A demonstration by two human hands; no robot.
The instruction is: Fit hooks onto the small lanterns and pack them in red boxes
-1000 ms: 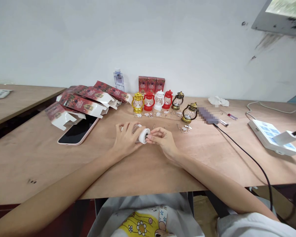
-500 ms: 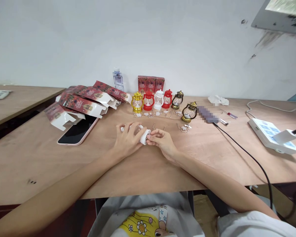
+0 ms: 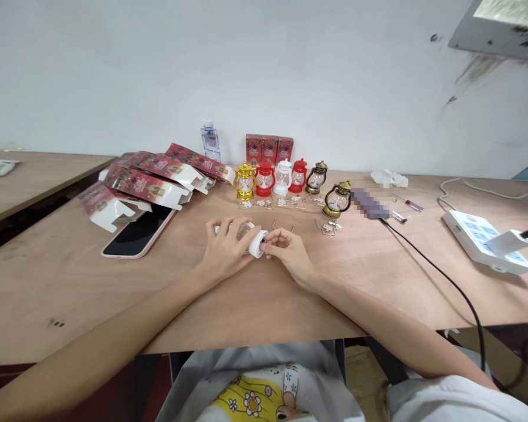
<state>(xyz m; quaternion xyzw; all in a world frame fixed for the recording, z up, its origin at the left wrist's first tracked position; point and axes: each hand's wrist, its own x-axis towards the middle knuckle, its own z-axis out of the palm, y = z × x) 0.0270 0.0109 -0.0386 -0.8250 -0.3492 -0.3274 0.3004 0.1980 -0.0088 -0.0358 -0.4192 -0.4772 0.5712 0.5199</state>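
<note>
My left hand (image 3: pixel 223 249) is wrapped round a small white toy lantern (image 3: pixel 254 241) lying on its side on the wooden table (image 3: pixel 264 305), base turned to the right. My right hand (image 3: pixel 290 251) has its fingertips pinched at the lantern's white base. Whether something tiny is between those fingertips I cannot make out. Behind my hands stands a row of several small lanterns: gold (image 3: pixel 244 181), red (image 3: pixel 264 179), white (image 3: pixel 283 177), red (image 3: pixel 298 175), bronze (image 3: pixel 317 177) and another bronze one (image 3: pixel 337 201). Small metal handles and tags (image 3: pixel 327 228) lie in front of them.
Flattened red and white cartons (image 3: pixel 145 181) pile at the left over a pink phone (image 3: pixel 136 234). Three red boxes (image 3: pixel 268 150) and a bottle (image 3: pixel 210 139) stand by the wall. A black cable (image 3: pixel 440 275), a white power strip (image 3: pixel 484 240) and a screwdriver (image 3: pixel 409 203) lie at the right.
My hands stay together on the white lantern. The lantern's base has turned a little between the fingers, and both hands have shifted slightly away from me.
</note>
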